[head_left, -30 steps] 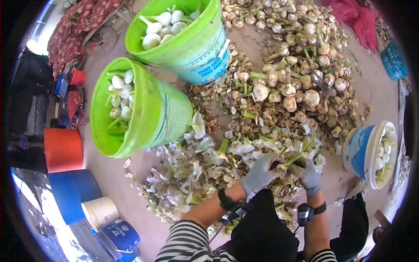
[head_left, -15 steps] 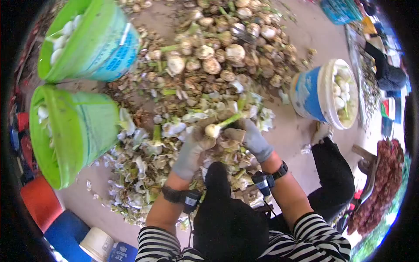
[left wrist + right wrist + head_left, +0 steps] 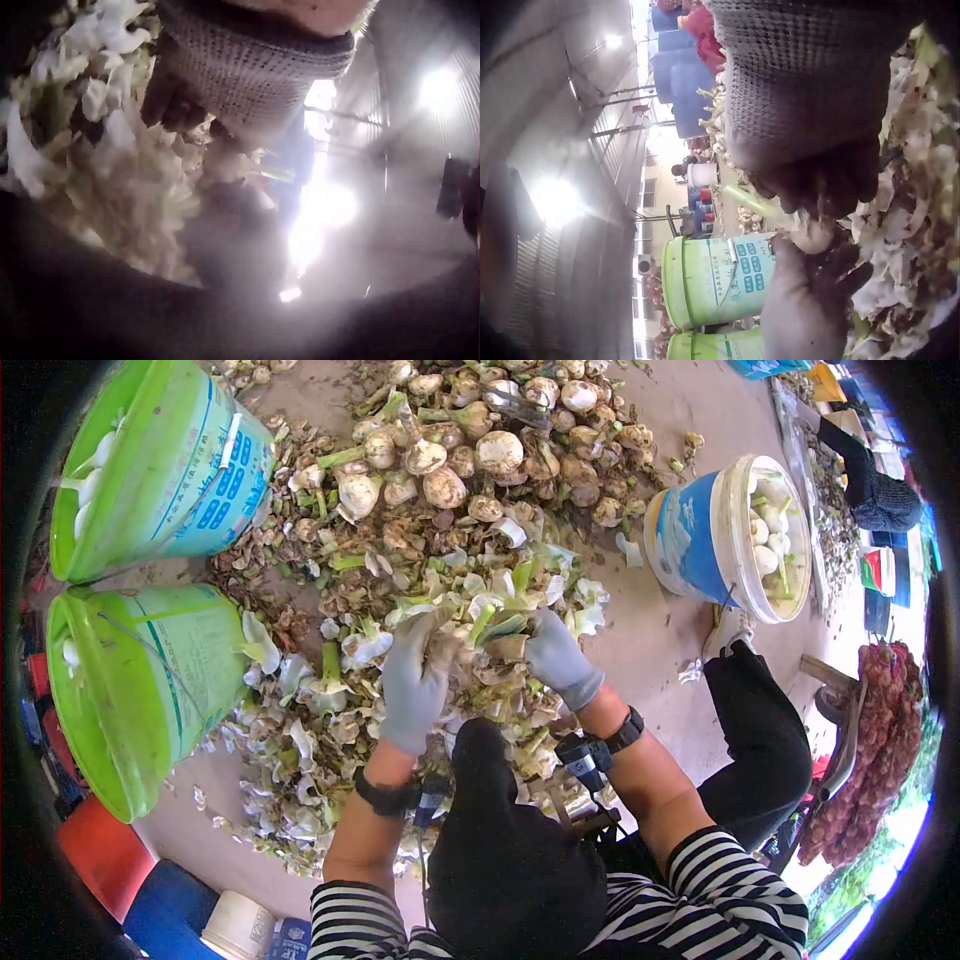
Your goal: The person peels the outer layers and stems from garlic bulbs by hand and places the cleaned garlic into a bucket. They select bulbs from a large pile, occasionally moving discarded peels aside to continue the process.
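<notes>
In the head view, my gloved left hand (image 3: 412,685) and gloved right hand (image 3: 560,660) are close together over a heap of peelings. Between them is a garlic bulb (image 3: 815,238) with a pale green stem (image 3: 754,202), plainest in the right wrist view. The fingers of both hands curl in around the bulb there, hiding part of it. A greenish leafy piece (image 3: 505,625) shows at my right fingertips in the head view. Peelings (image 3: 97,97) lie beside my left hand in its blurred wrist view.
Two green buckets (image 3: 165,670) with white garlic stand at left. A blue and white bucket (image 3: 690,545) of peeled garlic is at right. Unpeeled garlic (image 3: 500,452) is piled beyond the hands. Red mesh sacks (image 3: 870,750) are far right; another person's dark sleeve (image 3: 850,460) shows there.
The head view has swung right, so buckets and heaps sit further left. Half a second ago the bulb and stem showed clearly between my hands; now the hands mostly cover the bulb.
</notes>
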Action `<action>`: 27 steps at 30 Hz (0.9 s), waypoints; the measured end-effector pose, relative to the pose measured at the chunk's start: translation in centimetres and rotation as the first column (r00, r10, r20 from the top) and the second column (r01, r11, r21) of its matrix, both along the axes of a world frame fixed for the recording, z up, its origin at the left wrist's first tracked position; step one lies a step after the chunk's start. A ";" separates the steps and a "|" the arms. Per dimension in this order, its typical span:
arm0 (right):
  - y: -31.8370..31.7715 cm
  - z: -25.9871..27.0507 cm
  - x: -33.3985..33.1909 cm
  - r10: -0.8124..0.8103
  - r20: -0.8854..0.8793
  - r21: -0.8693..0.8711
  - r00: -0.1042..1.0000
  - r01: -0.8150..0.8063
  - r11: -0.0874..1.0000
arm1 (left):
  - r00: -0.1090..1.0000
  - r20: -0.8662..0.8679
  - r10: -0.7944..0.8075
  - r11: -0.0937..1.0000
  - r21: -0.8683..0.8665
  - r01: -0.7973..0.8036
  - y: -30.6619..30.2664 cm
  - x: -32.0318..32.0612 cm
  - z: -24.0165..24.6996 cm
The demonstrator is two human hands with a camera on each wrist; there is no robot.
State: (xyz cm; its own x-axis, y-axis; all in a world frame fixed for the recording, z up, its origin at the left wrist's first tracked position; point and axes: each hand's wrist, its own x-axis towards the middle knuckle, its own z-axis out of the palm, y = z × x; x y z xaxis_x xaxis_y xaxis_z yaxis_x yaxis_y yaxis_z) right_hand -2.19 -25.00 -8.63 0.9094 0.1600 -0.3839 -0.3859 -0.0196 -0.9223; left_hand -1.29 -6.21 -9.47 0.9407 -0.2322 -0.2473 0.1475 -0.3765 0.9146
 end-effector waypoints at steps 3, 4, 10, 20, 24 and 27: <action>0.4 -0.4 -0.4 0.098 0.041 -0.058 0.994 -0.095 0.994 | 0.986 0.136 -0.097 0.995 -0.024 0.101 -0.5 -0.7 -0.2; 0.5 -0.2 -0.6 0.102 0.037 -0.051 0.994 -0.100 0.994 | 0.987 0.132 -0.093 0.995 -0.018 0.096 -0.2 -0.7 -0.1; -0.8 -0.1 -0.1 -0.300 -0.038 0.166 0.953 0.302 0.939 | 0.821 -0.568 0.065 0.576 -0.651 -0.495 0.2 1.9 1.1; 0.3 -0.2 1.9 0.510 0.163 -0.624 0.845 -0.312 0.716 | 0.852 -0.523 -0.014 0.691 -0.621 -0.370 1.1 0.5 -1.2; -1.8 -2.9 1.0 0.475 0.548 -0.392 0.688 -0.289 0.873 | 0.827 -0.560 -0.047 0.620 -0.666 -0.415 1.1 0.6 -1.4; -3.2 2.0 -0.4 -0.063 -0.241 0.494 0.968 0.179 0.851 | 0.801 -0.593 0.079 0.633 -0.591 -0.500 1.3 1.6 -0.7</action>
